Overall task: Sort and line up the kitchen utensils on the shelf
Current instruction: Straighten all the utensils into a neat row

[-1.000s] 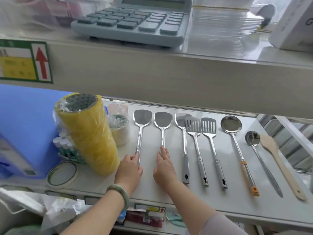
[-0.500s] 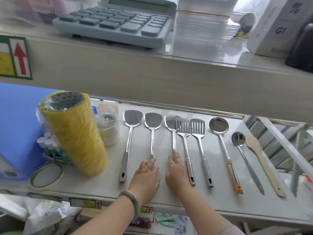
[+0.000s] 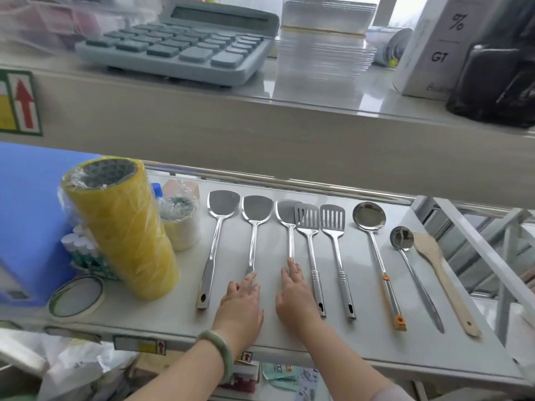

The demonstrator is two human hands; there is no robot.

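A row of utensils lies on the white shelf (image 3: 362, 351), handles toward me. From the left: a solid steel spatula (image 3: 214, 247), a second solid spatula (image 3: 256, 209), a third (image 3: 285, 211), two slotted spatulas (image 3: 307, 217) (image 3: 333, 218), a big ladle with an orange handle end (image 3: 369, 217), a small ladle (image 3: 401, 238) and a wooden spatula (image 3: 428, 250). The third spatula's blade is tucked under the first slotted one. My left hand (image 3: 241, 305) lies palm down over the second spatula's handle. My right hand (image 3: 293, 296) covers the third spatula's handle.
A tall yellow wrapped stack of tape rolls (image 3: 121, 227), a smaller wrapped roll (image 3: 181, 224) and a flat tape ring (image 3: 76, 296) stand left of the utensils, beside a blue box (image 3: 29, 212). An upper shelf (image 3: 260, 134) overhangs, carrying a calculator (image 3: 179, 44).
Both hands have shifted one utensil to the right, from the first and second spatulas onto the second and third. The first spatula's handle now lies uncovered.
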